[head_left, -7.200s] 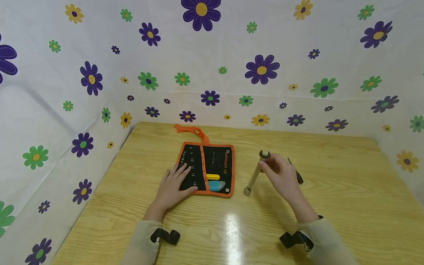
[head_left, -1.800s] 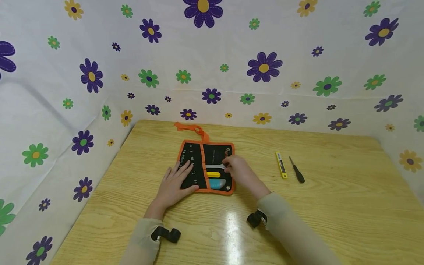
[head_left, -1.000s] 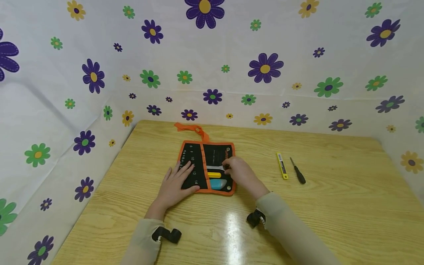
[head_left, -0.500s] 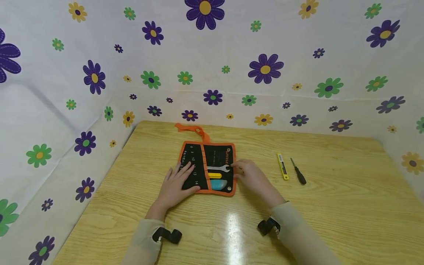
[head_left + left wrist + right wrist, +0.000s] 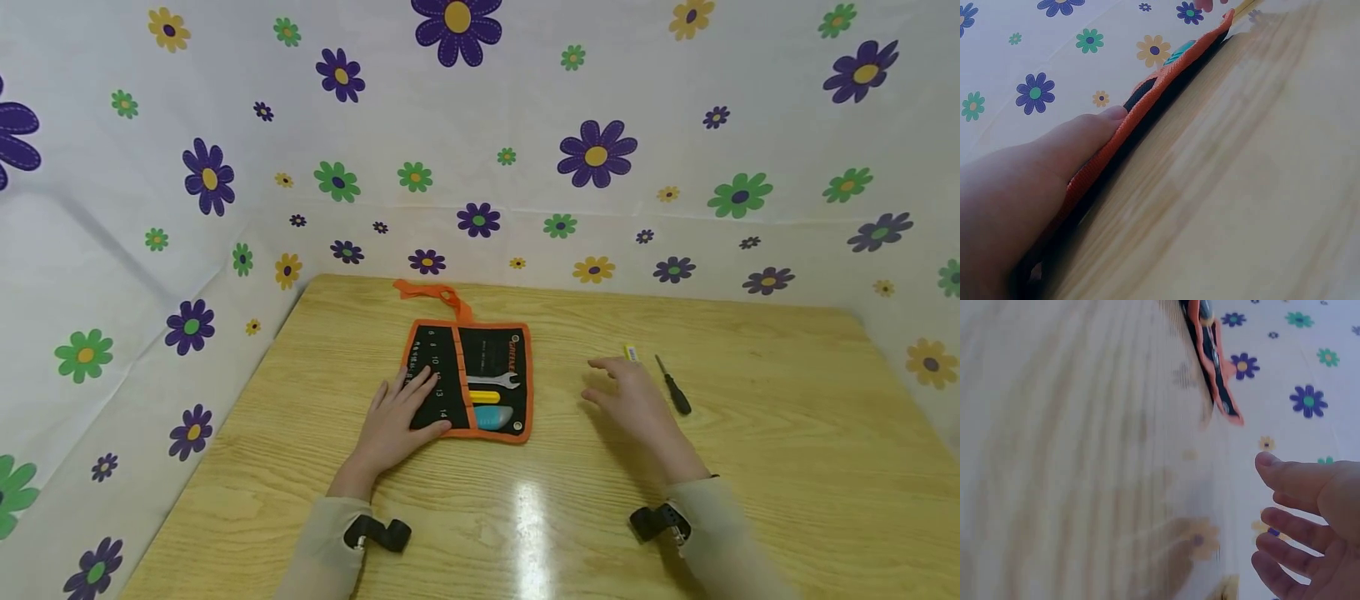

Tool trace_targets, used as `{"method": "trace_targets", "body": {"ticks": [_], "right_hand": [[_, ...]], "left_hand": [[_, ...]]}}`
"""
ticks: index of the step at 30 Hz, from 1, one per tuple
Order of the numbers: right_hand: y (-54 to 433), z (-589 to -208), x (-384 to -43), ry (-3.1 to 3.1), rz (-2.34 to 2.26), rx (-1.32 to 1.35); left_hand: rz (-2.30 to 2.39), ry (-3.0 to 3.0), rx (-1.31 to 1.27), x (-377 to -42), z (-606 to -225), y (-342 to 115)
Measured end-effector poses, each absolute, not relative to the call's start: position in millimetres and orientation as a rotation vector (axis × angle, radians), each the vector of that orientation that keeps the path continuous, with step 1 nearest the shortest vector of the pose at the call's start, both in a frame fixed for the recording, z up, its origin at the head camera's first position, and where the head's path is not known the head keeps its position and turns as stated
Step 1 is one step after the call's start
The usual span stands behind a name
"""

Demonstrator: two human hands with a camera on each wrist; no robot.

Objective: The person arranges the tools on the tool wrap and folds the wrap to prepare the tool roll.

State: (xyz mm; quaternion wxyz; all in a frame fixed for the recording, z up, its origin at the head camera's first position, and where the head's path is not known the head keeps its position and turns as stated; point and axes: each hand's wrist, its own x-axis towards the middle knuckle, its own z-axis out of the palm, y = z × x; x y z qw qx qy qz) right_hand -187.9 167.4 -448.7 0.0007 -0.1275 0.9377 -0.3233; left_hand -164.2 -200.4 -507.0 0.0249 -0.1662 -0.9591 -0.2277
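Note:
A black tool pouch with orange edging [image 5: 528, 392] lies unrolled on the table. My left hand [image 5: 393, 421] rests on its numbered pocket side with fingers spread; in the left wrist view the thumb [image 5: 1094, 134] lies along the orange edge. Out of the pockets stick the open end of a wrench [image 5: 506, 381], a yellow handle [image 5: 484, 397] and a teal and grey handle [image 5: 493, 417]. My right hand [image 5: 633, 404] hovers right of the pouch, fingers loosely bent, holding nothing. Behind it a slim yellow piece with a white label [image 5: 632, 353] is mostly hidden.
A small black-handled screwdriver [image 5: 678, 395] lies right of my right hand, shaft pointing away. The pouch's orange tie strap [image 5: 427, 290] trails toward the back of the wooden table [image 5: 787, 433]. A white flowered cloth [image 5: 517, 100] stands behind and at the sides.
Earlier my right hand held the wrench over the table; then it slid it into a pouch pocket, let go and moved right toward the yellow piece. My left hand has stayed on the pouch.

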Motion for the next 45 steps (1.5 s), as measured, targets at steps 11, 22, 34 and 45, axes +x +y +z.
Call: {"method": "trace_targets", "body": {"ticks": [11,22,34,45], "right_hand": [[207.5,-447.6,-199.8,3.032,-0.916,-0.287],[212.4,-452.2,-197.2,3.013,-0.866,-0.257],[210.9,-453.4,-197.5,3.025,-0.88,-0.226],[205.0,-450.5,-197.6,3.107,-0.974,-0.321]], "left_hand": [[-0.716,-2.96,-0.518,-164.4,-507.7,-200.3],[-0.714,-2.996,-0.499,-165.8,-508.1,-200.4],[-0.706,-2.978,-0.508,-164.1,-506.6,-200.1],[-0.704,-2.965,-0.514,-164.8,-508.5,-200.7]]}}
